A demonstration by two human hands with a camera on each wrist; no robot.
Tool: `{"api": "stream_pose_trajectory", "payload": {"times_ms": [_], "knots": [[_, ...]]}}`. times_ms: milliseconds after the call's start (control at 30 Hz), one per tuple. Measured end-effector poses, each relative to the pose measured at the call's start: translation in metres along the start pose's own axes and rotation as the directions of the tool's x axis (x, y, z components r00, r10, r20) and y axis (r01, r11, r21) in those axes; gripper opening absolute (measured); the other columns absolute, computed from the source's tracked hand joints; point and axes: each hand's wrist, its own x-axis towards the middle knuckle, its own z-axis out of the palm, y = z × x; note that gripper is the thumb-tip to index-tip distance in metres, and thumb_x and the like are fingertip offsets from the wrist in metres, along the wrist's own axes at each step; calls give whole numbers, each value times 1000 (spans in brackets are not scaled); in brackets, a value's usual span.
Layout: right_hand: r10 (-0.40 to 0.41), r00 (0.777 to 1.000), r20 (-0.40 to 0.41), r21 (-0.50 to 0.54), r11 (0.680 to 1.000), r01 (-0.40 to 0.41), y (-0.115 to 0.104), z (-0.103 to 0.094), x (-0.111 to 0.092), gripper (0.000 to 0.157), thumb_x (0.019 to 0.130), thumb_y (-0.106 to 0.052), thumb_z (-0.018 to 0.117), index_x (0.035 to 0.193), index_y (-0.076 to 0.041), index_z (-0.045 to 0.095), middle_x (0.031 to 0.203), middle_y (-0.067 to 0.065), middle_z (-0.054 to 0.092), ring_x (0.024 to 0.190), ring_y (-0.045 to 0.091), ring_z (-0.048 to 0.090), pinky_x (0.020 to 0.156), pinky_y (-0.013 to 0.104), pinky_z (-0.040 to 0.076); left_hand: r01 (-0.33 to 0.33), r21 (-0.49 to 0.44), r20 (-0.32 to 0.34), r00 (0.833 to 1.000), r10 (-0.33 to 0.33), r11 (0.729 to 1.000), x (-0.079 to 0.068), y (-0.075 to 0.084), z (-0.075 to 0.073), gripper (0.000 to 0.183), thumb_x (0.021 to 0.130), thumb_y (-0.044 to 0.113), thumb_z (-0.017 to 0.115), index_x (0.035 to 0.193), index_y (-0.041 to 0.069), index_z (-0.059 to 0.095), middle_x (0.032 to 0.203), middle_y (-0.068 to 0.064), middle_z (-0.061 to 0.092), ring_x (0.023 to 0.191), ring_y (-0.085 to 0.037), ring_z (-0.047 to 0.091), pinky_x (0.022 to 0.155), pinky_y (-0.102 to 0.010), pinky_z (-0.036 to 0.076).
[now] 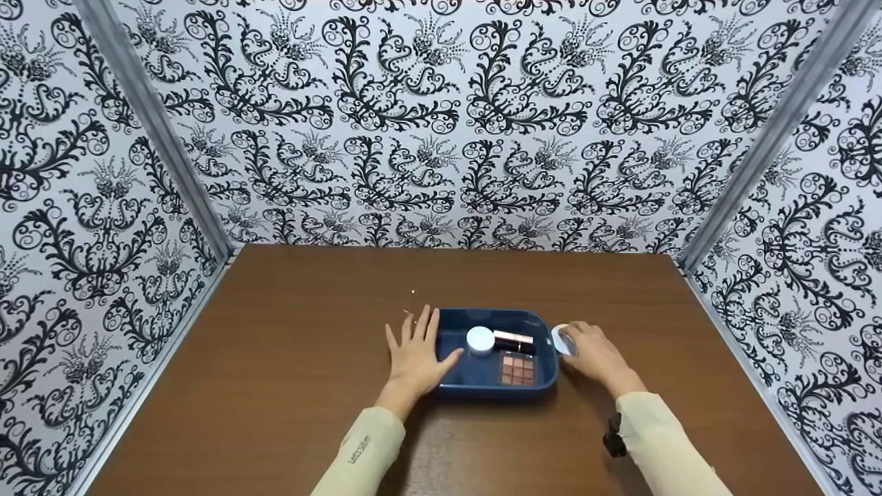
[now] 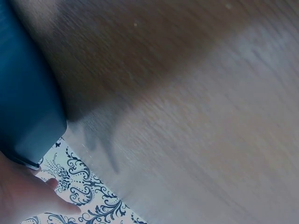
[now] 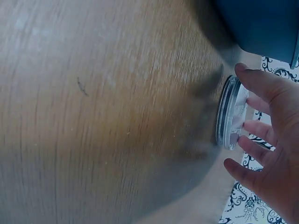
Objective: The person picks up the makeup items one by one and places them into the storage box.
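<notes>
A blue tray holds a white round jar, a lipstick-like tube with a black tube beside it, and an eyeshadow palette. My left hand lies over the tray's left rim, fingers spread and thumb reaching inside. Just outside the right end, my right hand has thumb and fingers around a round flat compact. From the right wrist, that compact shows clear layered sides and sits low at the table, with the little finger held away from it.
The brown wooden table runs back to walls with black-and-white scroll paper. Grey metal posts stand at both rear corners. Tiny bright specks show beyond the left hand. A black device is strapped under the right sleeve.
</notes>
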Motion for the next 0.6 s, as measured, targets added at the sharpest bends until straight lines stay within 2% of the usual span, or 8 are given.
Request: {"api": "stream_pose_trajectory", "payload": {"times_ms": [167,333,600], "knots": [[43,999,7,13,999,-43,2,3,0,50,88,-17,72,133,0,58,142,29,49,130,50,45,105,62,43,-1,-2,6,1000,1,1000,0,1,-1,91,89,73,48,160,22,24,166,-3,25,150,-36,27,118,-71,9],[68,997,23,26,997,-68,2,6,1,51,90,-15,70,135,3,55,146,35,44,135,53,40,110,64,36,2,-6,11,1000,-2,1000,0,3,-2,91,89,72,49,160,21,24,166,-3,25,150,-36,27,118,-70,9],[3,998,-55,13,1000,-3,3,7,6,38,86,-7,71,120,5,61,126,30,59,116,52,55,101,61,44,12,-9,38,999,-12,1000,-1,3,-8,90,90,71,49,160,22,21,167,-3,23,152,-36,23,118,-71,6]]}}
